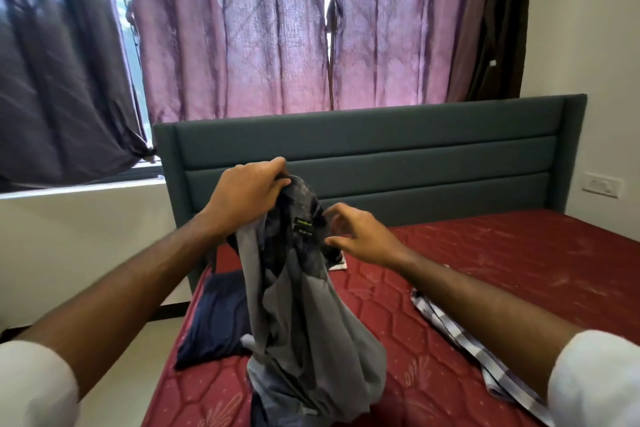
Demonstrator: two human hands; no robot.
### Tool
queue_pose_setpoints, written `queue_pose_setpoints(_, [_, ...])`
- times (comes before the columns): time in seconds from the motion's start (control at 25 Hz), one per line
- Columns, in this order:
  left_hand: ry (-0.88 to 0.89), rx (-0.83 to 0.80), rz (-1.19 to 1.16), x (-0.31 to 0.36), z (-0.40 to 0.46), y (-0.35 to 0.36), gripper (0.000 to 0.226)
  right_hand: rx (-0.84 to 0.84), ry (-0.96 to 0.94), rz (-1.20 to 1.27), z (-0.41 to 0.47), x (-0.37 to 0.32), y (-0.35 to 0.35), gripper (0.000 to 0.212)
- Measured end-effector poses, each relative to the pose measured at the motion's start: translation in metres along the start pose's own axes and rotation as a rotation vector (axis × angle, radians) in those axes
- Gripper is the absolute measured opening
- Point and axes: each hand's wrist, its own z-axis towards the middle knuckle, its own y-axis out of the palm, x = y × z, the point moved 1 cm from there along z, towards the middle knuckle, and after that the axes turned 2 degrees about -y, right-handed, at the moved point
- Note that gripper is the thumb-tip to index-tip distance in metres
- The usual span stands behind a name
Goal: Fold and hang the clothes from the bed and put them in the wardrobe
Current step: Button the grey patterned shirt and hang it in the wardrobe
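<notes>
A grey shirt (pixel 311 315) with a dark patterned collar and a label hangs over the red mattress (pixel 502 263). My left hand (pixel 246 194) grips the top of its collar and holds it up. My right hand (pixel 360 236) is beside the collar on the right, fingers spread and loosely curved; I cannot tell if they touch the cloth. The shirt's lower end bunches on the mattress. A dark navy garment (pixel 214 319) lies on the bed's left side. A checked garment (pixel 460 336) lies to the right, partly under my right forearm.
A grey-green padded headboard (pixel 381 156) stands behind the bed. Purple curtains (pixel 259 28) cover the window above it. A small white cloth (pixel 337 265) shows behind the shirt. A wall switch (pixel 604 185) sits at the right. Floor lies left of the bed.
</notes>
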Motion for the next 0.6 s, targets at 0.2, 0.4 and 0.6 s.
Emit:
queue_pose_setpoints(0.2, [0.11,0.045,0.066,-0.001,-0.007,-0.018,0.016,0.332,0.056,0.17,0.02,-0.021,0.015,0.031])
queue_pose_setpoints(0.4, [0.132,0.09,0.077,-0.014,-0.008,-0.027,0.016,-0.026,0.058,0.467,0.023,-0.015,0.016,0.028])
queue_pose_setpoints(0.6, [0.569,-0.055,0.285,-0.037,-0.012,-0.027,0.025,0.07,-0.067,0.16,0.015,-0.014,-0.025,0.018])
